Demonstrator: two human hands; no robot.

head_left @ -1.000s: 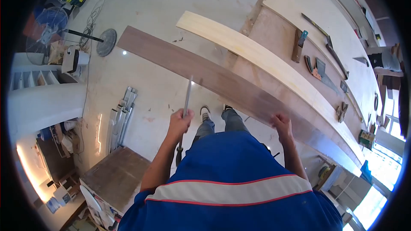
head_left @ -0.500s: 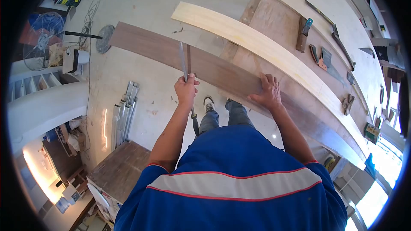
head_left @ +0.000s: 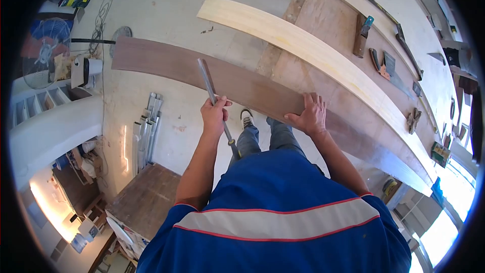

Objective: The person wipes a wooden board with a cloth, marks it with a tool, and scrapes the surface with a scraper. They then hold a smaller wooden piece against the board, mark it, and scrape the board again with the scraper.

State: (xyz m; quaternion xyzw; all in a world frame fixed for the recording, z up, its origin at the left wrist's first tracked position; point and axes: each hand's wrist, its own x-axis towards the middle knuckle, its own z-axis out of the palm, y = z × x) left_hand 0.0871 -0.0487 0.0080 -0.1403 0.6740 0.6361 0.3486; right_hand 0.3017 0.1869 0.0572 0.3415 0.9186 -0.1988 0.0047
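My left hand (head_left: 214,116) is closed around the long grey blade of a file (head_left: 204,74), left of the middle of the view. The tool slants down toward my waist, its dark handle end near my trousers. Its tip overlaps a long brown wooden board (head_left: 166,60) in this view. On that same board my right hand (head_left: 312,115) lies flat, fingers stretched toward the far edge and thumb spread out to the side. Just beyond the board runs a pale wooden plank (head_left: 283,33).
A workbench (head_left: 323,12) carries a wooden hand plane (head_left: 360,40), a handsaw (head_left: 384,65) and other tools. Metal profiles (head_left: 148,126) stand at left, past a brown cabinet top (head_left: 146,192). A fan (head_left: 46,53) stands at far left, cables (head_left: 101,15) on the floor.
The file has tilted, its tip swinging left and slightly down. In the view, the brown board's far end sits farther left and lower. My right hand keeps lying on it.
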